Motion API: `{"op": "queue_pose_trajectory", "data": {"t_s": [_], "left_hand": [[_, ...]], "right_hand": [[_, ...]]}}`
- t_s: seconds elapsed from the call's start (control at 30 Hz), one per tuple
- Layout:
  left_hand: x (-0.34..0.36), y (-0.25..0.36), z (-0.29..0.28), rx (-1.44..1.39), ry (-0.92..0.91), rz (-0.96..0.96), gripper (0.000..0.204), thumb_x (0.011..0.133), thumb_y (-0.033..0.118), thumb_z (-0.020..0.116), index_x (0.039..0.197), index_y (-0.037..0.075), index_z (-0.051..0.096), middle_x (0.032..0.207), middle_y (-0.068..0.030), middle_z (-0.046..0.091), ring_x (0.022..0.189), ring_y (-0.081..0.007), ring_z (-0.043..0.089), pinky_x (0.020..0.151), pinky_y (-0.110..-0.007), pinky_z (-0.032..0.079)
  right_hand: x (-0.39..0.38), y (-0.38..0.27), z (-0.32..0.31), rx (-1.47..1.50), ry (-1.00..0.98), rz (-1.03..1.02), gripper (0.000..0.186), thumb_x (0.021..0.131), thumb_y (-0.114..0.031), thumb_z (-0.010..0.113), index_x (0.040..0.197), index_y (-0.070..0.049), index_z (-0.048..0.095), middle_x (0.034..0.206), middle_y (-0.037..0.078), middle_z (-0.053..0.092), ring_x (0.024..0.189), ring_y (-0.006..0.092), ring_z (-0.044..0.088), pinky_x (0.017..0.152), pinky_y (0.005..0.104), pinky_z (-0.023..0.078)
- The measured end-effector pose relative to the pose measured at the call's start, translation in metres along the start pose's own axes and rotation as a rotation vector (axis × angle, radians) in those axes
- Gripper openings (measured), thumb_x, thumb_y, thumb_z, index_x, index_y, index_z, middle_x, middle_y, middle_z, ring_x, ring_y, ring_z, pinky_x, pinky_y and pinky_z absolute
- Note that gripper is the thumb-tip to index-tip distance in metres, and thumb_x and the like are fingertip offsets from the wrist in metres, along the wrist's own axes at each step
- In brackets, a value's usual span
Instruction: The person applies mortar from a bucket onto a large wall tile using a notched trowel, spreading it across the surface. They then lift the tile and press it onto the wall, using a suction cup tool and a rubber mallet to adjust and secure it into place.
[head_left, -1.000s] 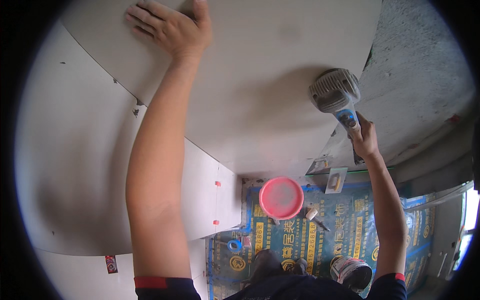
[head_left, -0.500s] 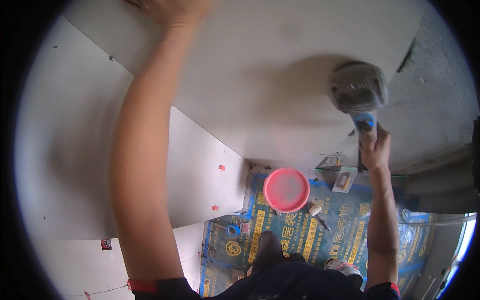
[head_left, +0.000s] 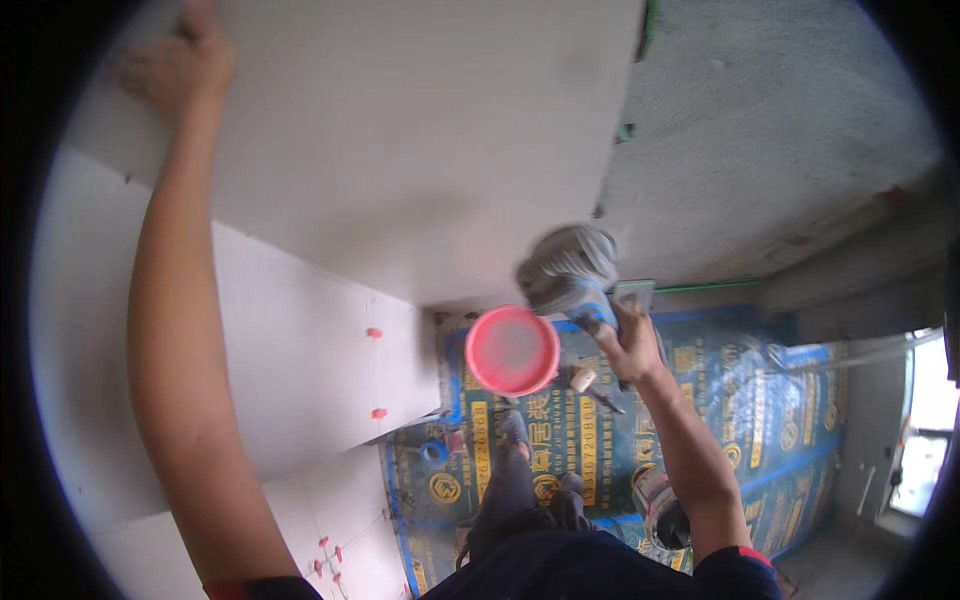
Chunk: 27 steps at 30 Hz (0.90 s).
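My right hand (head_left: pixel 632 345) grips the handle of a tile vibrator (head_left: pixel 570 265) with a round grey head and a blue collar. Blurred by motion, the head is in front of the lower part of a large pale wall tile (head_left: pixel 420 120); contact cannot be made out. High at the upper left, my left hand (head_left: pixel 185 70) is at the same tile, its fingers too smeared to read. Another pale tile (head_left: pixel 290 300) lies below and to the left, with red clips (head_left: pixel 374 333) at its joints.
A pink bucket (head_left: pixel 512 350) stands on the green printed floor sheet (head_left: pixel 700 440), beside a white-headed mallet (head_left: pixel 583 379). A roll of blue tape (head_left: pixel 433 453) lies to the left and a tub (head_left: pixel 660 505) near my feet. Rough grey wall (head_left: pixel 780 130) is exposed at right.
My right hand has brought the tile vibrator down and to the left, from the tile's right side. My left hand has shifted left and a little down in view; the view itself has turned right.
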<state>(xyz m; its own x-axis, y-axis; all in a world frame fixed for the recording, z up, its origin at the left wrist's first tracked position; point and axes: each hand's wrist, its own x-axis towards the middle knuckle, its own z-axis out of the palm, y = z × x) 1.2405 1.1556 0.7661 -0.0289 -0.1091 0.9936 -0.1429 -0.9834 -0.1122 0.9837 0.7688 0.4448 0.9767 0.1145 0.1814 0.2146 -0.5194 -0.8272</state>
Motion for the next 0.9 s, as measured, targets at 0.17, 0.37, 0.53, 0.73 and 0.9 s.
{"op": "queue_pose_trajectory", "data": {"t_s": [0.17, 0.37, 0.53, 0.73, 0.9], "left_hand": [[-0.039, -0.004, -0.026, -0.09, -0.121, 0.106, 0.093, 0.093, 0.056, 0.034, 0.139, -0.02, 0.009, 0.145, -0.0424, 0.009, 0.139, -0.053, 0.005, 0.113, -0.057, 0.006], [-0.135, -0.027, -0.046, -0.057, -0.127, -0.335, 0.088, 0.091, 0.049, 0.04, 0.14, -0.018, 0.009, 0.145, -0.0426, 0.006, 0.14, -0.0503, -0.003, 0.112, -0.059, 0.001], [-0.136, -0.018, -0.048, -0.086, -0.123, -0.321, 0.085, 0.093, 0.049, 0.036, 0.136, -0.02, 0.01, 0.144, -0.0442, 0.003, 0.139, -0.052, 0.001, 0.112, -0.056, 0.005], [-0.127, -0.011, -0.042, -0.131, -0.107, -0.321, 0.085, 0.093, 0.051, 0.036, 0.135, -0.019, 0.013, 0.143, -0.0445, 0.004, 0.139, -0.051, 0.002, 0.112, -0.055, 0.009], [-0.123, -0.038, -0.042, -0.053, -0.101, -0.308, 0.086, 0.092, 0.046, 0.042, 0.142, -0.016, 0.009, 0.147, -0.0394, 0.005, 0.139, -0.0518, 0.002, 0.112, -0.059, 0.005]], "right_hand": [[-0.037, 0.067, 0.034, -0.102, -0.054, 0.326, 0.052, 0.087, -0.049, 0.057, 0.107, -0.001, 0.062, 0.08, 0.024, 0.064, 0.08, 0.0431, 0.063, 0.068, 0.0441, 0.05], [0.042, 0.092, 0.085, -0.384, -0.002, -0.057, 0.056, 0.084, -0.056, 0.058, 0.103, -0.004, 0.062, 0.073, 0.019, 0.064, 0.068, 0.0402, 0.063, 0.06, 0.0457, 0.05], [0.073, 0.119, 0.117, -0.492, 0.043, -0.257, 0.056, 0.08, -0.062, 0.06, 0.085, -0.006, 0.061, 0.061, 0.014, 0.06, 0.059, 0.0356, 0.062, 0.053, 0.043, 0.05], [0.091, 0.116, 0.158, -0.396, 0.074, -0.303, 0.057, 0.078, -0.062, 0.061, 0.087, -0.006, 0.063, 0.062, 0.014, 0.061, 0.059, 0.0361, 0.062, 0.054, 0.0422, 0.05], [0.094, 0.088, 0.18, -0.404, -0.054, -0.173, 0.054, 0.078, -0.055, 0.063, 0.099, -0.006, 0.063, 0.079, 0.017, 0.065, 0.072, 0.0389, 0.063, 0.064, 0.0477, 0.05]]}}
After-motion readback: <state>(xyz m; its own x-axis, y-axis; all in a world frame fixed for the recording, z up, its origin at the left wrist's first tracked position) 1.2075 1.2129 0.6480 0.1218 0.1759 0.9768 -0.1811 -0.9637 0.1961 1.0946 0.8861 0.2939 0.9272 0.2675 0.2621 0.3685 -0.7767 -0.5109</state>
